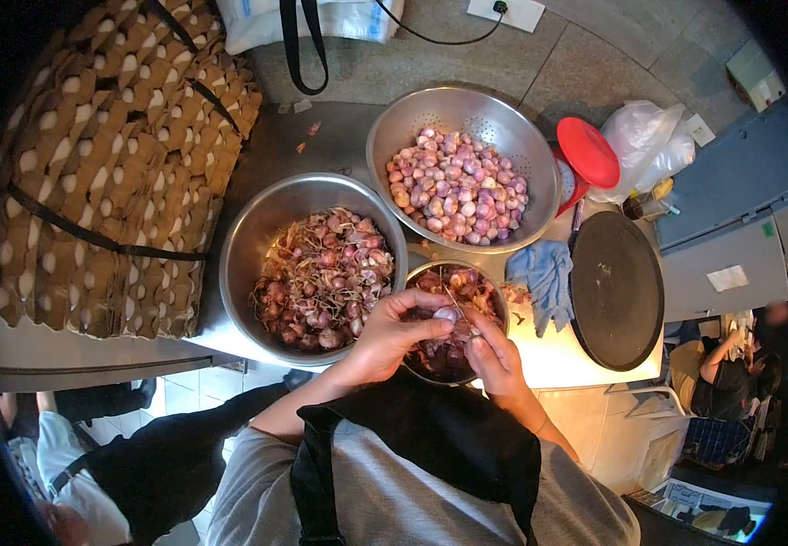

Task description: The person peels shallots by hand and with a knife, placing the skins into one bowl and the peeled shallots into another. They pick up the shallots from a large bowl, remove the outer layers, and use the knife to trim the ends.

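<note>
A pale, partly peeled shallot point(446, 314) is pinched between the fingers of my left hand point(392, 329). My right hand point(498, 362) is closed close against it, and a thin strip shows near its fingertips; what it grips is too small to make out. Both hands are over a small metal bowl point(503, 308) with reddish-brown skins in it. To the left, a large steel bowl point(236, 227) contains unpeeled shallots point(326, 282) with dry roots. Behind, a steel colander point(540, 155) holds peeled pinkish shallots point(459, 187).
Stacked egg trays point(112, 173) bound with black straps stand at the left. A blue cloth point(544, 278) and a round black tray point(619, 291) lie to the right. Behind them are a red scale point(587, 153) and plastic bags point(640, 146). Other people are on both sides.
</note>
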`<state>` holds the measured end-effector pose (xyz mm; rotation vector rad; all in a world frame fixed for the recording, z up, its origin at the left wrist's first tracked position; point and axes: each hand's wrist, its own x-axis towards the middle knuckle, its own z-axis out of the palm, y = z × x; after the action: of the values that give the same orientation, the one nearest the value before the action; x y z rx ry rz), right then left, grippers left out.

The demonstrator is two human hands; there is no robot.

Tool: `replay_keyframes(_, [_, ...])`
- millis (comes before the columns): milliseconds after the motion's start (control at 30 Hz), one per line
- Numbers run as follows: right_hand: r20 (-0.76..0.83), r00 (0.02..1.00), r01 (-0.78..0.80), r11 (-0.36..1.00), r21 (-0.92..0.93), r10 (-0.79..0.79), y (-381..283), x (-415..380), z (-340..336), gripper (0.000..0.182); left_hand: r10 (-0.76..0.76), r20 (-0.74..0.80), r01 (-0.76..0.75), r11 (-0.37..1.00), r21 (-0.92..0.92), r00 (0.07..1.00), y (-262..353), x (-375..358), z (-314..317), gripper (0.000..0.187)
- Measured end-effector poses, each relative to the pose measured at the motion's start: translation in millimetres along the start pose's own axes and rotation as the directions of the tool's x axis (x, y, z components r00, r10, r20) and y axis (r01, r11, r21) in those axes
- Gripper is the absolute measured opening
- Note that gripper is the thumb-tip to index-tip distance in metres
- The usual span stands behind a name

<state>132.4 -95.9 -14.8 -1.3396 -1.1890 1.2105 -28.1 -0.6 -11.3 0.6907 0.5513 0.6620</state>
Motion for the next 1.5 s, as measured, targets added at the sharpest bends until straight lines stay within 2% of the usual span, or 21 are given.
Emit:
replay_keyframes(67, [0.053, 0.998, -0.036, 0.965, 0.261, 0.023, -2.1, 1.2, -0.2, 0.038, 0.013, -0.004, -0.013, 1.000, 0.016, 1.000, -2.3, 1.0, -1.2, 0.027])
replay_keyframes(167, [0.000, 0.999, -0.038, 0.928, 0.371, 0.041, -0.8, 5.3, -1.7, 0.040, -0.010, -0.001, 0.010, 0.999, -0.034, 1.000, 2.2, -0.3, 0.9, 0.027])
replay_keyframes(267, [-0.019, 0.995, -0.088, 0.932, 0.350, 0.101, -1.3, 6.6, -6.3, 0.042, -0.005, -0.001, 0.005, 0.999, -0.034, 1.000, 6.3, -1.6, 6.3, 0.027])
replay_keyframes(367, [-0.022, 0.998, -0.051, 0.938, 0.342, 0.062, -2.9, 6.2, -5.8, 0.040, -0.044, -0.004, 0.044, 0.994, -0.102, 0.999, 0.8, 2.2, 0.6, 0.028])
replay_keyframes(467, [0.021, 1.000, 0.002, 0.950, 0.312, -0.009, -9.9, 6.1, -3.4, 0.039, 0.027, -0.041, -0.027, 1.000, 0.014, 0.999, -1.2, 2.1, 3.6, 0.030])
replay_keyframes(567, [0.015, 1.000, -0.023, 0.974, 0.224, 0.021, -5.9, 4.7, -10.8, 0.038, 0.048, -0.028, -0.047, 0.997, 0.061, 0.998, -4.5, 5.2, 1.4, 0.032])
replay_keyframes(667, [-0.097, 0.990, -0.090, 0.991, 0.103, 0.100, -4.9, 8.8, -17.0, 0.041, 0.045, 0.006, -0.045, 0.999, 0.006, 0.999, -0.1, 3.6, 6.3, 0.035])
replay_keyframes(733, [-0.135, 0.978, -0.154, 0.987, 0.051, 0.160, -5.6, 10.4, -20.4, 0.044, 0.075, -0.002, -0.075, 0.996, 0.043, 0.997, 2.5, 5.1, 9.5, 0.036])
replay_keyframes(767, [-0.131, 0.972, -0.187, 0.979, 0.082, 0.196, -10.5, 7.9, -19.6, 0.044, 0.090, -0.008, -0.089, 0.994, 0.061, 0.996, 2.7, 6.4, 10.4, 0.037])
replay_keyframes(833, [-0.105, 0.982, -0.156, 0.988, 0.021, 0.157, -15.9, 5.9, -17.2, 0.043, 0.147, -0.006, -0.145, 0.980, 0.133, 0.989, 0.0, 12.2, 11.1, 0.035])
replay_keyframes(933, [-0.015, 1.000, 0.004, 0.984, -0.179, -0.007, -16.9, 3.9, -16.1, 0.043, 0.186, 0.031, -0.188, 0.959, 0.211, 0.982, -2.5, 15.8, 11.5, 0.034])
replay_keyframes(1133, [0.068, 0.991, 0.130, 0.930, -0.343, -0.114, -24.1, 7.8, -17.2, 0.041, 0.224, 0.004, -0.217, 0.939, 0.267, 0.974, -6.6, 19.4, 11.0, 0.042])
replay_keyframes(1333, [0.042, 0.986, 0.166, 0.909, -0.382, -0.162, -20.8, 9.0, -9.9, 0.038, 0.227, 0.001, -0.220, 0.940, 0.262, 0.974, -5.2, 16.0, 6.9, 0.048])
replay_keyframes(1500, [-0.019, 0.987, 0.146, 0.937, -0.316, -0.160, -10.6, 8.4, -7.5, 0.036, 0.180, 0.022, -0.178, 0.934, 0.309, 0.983, 2.6, 11.5, 6.1, 0.046])
